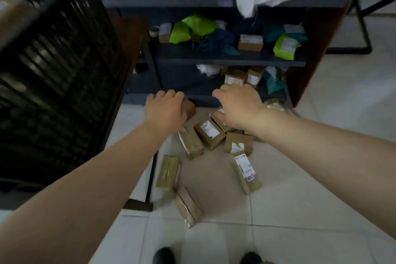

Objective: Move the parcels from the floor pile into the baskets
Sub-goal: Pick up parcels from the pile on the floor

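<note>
The left hand (pixel 165 109) curls round a small brown parcel (pixel 189 109). The right hand (pixel 237 107), fingers bent, reaches over the parcel pile (pixel 211 135) on the pale tiled floor (pixel 300 210); whether it holds anything cannot be told. Left stands a black basket (pixel 53 70); beyond, dark shelves (pixel 225 58) hold packages.

Brown cardboard parcels (pixel 210 135) lie scattered on the floor; a black slatted basket (pixel 53 75) stands left.

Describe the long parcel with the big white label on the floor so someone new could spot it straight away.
Start at the dark shelving unit and drop to the pile of brown parcels on the pale floor tiles before it. The long parcel lies at the pile's right near edge, the only one with a white label edged in pink.
</note>
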`<action>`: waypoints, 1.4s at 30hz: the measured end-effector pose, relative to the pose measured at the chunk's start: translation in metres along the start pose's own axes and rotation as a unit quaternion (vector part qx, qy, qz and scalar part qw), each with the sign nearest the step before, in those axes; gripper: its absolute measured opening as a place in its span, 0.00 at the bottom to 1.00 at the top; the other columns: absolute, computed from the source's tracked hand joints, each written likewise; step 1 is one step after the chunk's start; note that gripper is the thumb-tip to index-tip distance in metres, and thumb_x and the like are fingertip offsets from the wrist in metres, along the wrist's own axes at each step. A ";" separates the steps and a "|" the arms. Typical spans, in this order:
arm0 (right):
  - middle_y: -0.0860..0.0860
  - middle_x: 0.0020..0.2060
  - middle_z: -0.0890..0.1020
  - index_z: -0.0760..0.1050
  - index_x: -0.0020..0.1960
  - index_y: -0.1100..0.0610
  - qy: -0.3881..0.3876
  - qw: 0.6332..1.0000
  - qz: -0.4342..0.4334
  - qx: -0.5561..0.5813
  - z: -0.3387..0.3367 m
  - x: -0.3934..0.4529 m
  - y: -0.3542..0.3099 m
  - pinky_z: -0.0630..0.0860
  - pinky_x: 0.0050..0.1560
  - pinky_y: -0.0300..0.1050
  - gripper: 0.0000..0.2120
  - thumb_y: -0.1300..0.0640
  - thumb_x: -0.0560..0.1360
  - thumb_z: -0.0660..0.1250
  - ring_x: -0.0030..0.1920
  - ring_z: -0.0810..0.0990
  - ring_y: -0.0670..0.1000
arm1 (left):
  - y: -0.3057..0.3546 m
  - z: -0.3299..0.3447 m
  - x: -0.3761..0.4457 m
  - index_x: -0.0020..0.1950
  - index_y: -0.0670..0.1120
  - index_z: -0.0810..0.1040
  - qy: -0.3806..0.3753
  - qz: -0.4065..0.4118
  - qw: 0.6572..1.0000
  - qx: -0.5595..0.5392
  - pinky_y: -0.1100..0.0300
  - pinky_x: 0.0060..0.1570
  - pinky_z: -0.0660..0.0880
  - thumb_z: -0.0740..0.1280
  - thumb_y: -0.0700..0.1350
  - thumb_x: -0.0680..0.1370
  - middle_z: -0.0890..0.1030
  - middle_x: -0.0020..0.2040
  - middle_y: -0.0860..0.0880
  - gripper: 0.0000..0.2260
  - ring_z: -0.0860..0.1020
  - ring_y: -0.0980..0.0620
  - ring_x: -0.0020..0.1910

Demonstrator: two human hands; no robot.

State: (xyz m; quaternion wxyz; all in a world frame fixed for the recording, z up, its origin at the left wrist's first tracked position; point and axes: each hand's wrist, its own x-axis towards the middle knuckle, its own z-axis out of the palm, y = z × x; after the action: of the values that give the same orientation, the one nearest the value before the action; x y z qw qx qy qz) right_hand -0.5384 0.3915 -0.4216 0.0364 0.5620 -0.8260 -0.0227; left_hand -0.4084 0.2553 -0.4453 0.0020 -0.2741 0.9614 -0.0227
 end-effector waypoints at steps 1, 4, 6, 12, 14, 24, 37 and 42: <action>0.52 0.54 0.76 0.69 0.62 0.52 -0.002 1.000 -0.007 0.001 0.034 0.005 -0.004 0.63 0.44 0.48 0.19 0.46 0.75 0.61 0.55 0.74 0.56 | -0.003 0.036 0.001 0.68 0.48 0.67 -0.005 -0.012 1.000 -0.008 0.50 0.58 0.64 0.60 0.51 0.77 0.73 0.63 0.46 0.20 0.70 0.43 0.62; 0.53 0.55 0.76 0.70 0.61 0.53 -0.030 0.999 -0.027 0.013 0.154 0.015 -0.025 0.62 0.45 0.48 0.17 0.48 0.74 0.61 0.56 0.73 0.56 | -0.012 0.156 0.000 0.68 0.48 0.67 -0.015 -0.034 0.999 -0.025 0.51 0.56 0.64 0.59 0.49 0.78 0.73 0.64 0.45 0.19 0.70 0.43 0.61; 0.52 0.56 0.76 0.71 0.61 0.52 -0.057 0.997 -0.044 0.014 0.240 0.019 -0.042 0.64 0.46 0.48 0.17 0.49 0.74 0.62 0.56 0.74 0.56 | -0.018 0.236 0.001 0.68 0.48 0.68 -0.032 -0.049 0.998 -0.029 0.52 0.54 0.64 0.58 0.47 0.77 0.73 0.64 0.44 0.19 0.70 0.42 0.60; 0.52 0.55 0.77 0.73 0.58 0.53 -0.088 0.994 -0.043 0.054 0.462 0.027 -0.086 0.69 0.51 0.49 0.15 0.48 0.74 0.62 0.57 0.75 0.56 | -0.031 0.444 0.001 0.69 0.50 0.67 -0.052 -0.088 0.994 -0.040 0.51 0.57 0.66 0.60 0.47 0.75 0.72 0.66 0.47 0.21 0.69 0.44 0.63; 0.53 0.56 0.76 0.71 0.60 0.54 -0.092 0.993 -0.047 0.050 0.509 0.029 -0.100 0.69 0.53 0.51 0.17 0.47 0.75 0.61 0.59 0.73 0.57 | -0.035 0.492 -0.003 0.70 0.50 0.65 -0.046 -0.097 0.993 -0.046 0.51 0.57 0.66 0.61 0.48 0.75 0.71 0.65 0.47 0.22 0.69 0.45 0.63; 0.51 0.61 0.72 0.65 0.67 0.51 -0.180 0.968 0.022 0.173 0.627 -0.023 -0.165 0.68 0.56 0.50 0.30 0.36 0.71 0.62 0.60 0.73 0.57 | -0.045 0.626 -0.025 0.76 0.51 0.51 -0.232 -0.260 0.931 -0.108 0.34 0.65 0.62 0.64 0.56 0.75 0.55 0.75 0.45 0.34 0.56 0.38 0.72; 0.58 0.71 0.52 0.26 0.71 0.47 -0.307 0.924 0.128 0.190 0.669 -0.044 -0.219 0.74 0.55 0.61 0.65 0.35 0.58 0.74 0.63 0.66 0.64 | -0.052 0.640 -0.040 0.76 0.53 0.48 -0.216 -0.186 0.957 -0.047 0.37 0.57 0.73 0.64 0.46 0.77 0.60 0.71 0.43 0.33 0.63 0.33 0.65; 0.59 0.72 0.50 0.29 0.74 0.53 -0.265 0.926 0.215 0.163 0.667 -0.023 -0.166 0.71 0.59 0.62 0.62 0.35 0.61 0.72 0.67 0.62 0.65 | -0.053 0.646 -0.039 0.76 0.52 0.49 -0.211 -0.150 0.966 0.000 0.39 0.53 0.76 0.61 0.44 0.78 0.62 0.69 0.41 0.30 0.66 0.31 0.63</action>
State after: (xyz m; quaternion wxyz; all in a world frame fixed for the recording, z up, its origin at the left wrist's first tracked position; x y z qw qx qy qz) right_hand -0.4332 0.3496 -1.0999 -0.2720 0.3425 -0.8989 -0.0279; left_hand -0.3367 0.2033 -1.0883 0.2013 -0.4135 0.8873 0.0358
